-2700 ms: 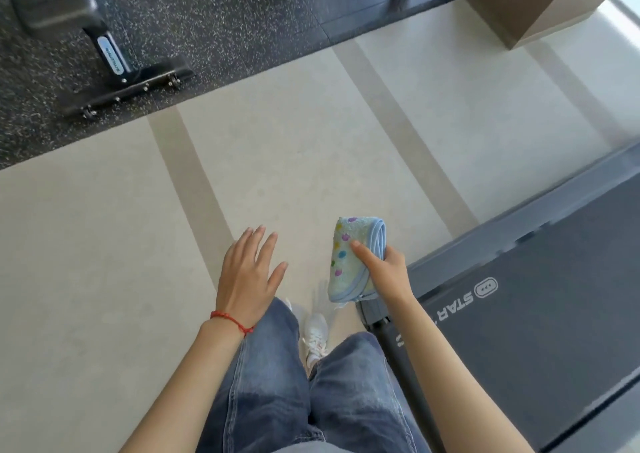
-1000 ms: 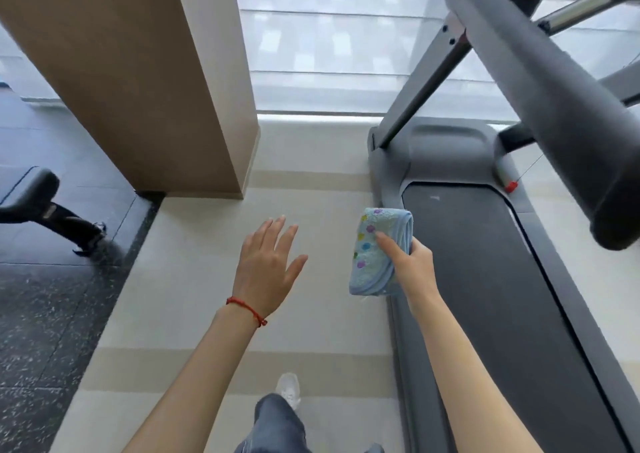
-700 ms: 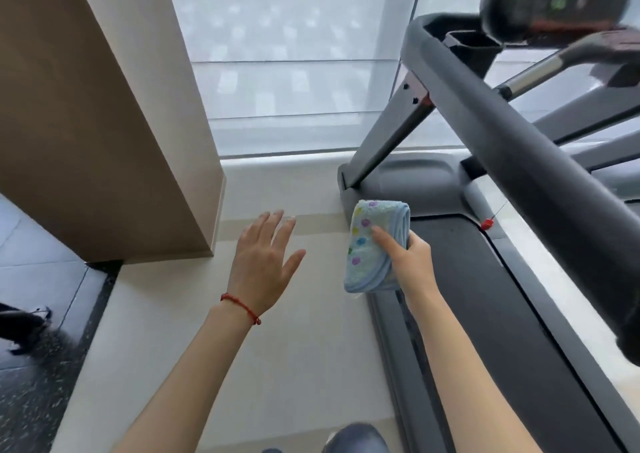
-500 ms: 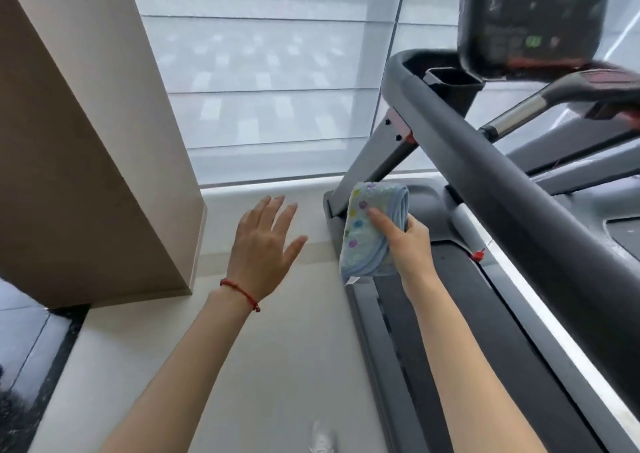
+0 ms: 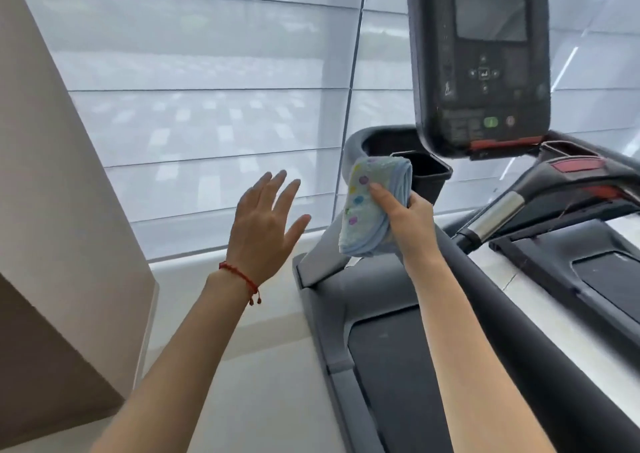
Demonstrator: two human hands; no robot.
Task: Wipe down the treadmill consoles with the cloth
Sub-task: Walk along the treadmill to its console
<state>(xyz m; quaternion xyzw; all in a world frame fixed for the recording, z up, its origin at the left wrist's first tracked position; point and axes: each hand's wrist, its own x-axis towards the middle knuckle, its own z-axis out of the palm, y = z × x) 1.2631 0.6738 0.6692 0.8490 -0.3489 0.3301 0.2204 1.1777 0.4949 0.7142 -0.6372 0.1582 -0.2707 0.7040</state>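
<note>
The treadmill console (image 5: 479, 61) is a dark upright panel with a screen and buttons at the upper right. My right hand (image 5: 407, 219) grips a folded light-blue cloth (image 5: 369, 207) with coloured dots, held below and left of the console and apart from it, in front of a black cup holder (image 5: 427, 172). My left hand (image 5: 265, 224) is raised with fingers spread and holds nothing; a red string bracelet is on its wrist.
The treadmill belt (image 5: 391, 383) runs under my right arm, with a thick dark side rail (image 5: 540, 366) to the right. A metal handle (image 5: 495, 215) sits under the console. A beige pillar (image 5: 59, 210) stands left. Window blinds (image 5: 207, 106) fill the background.
The view has swung up from the floor to the treadmill front, bringing the console fully into sight. Both hands have risen, and the cloth is closer to the console.
</note>
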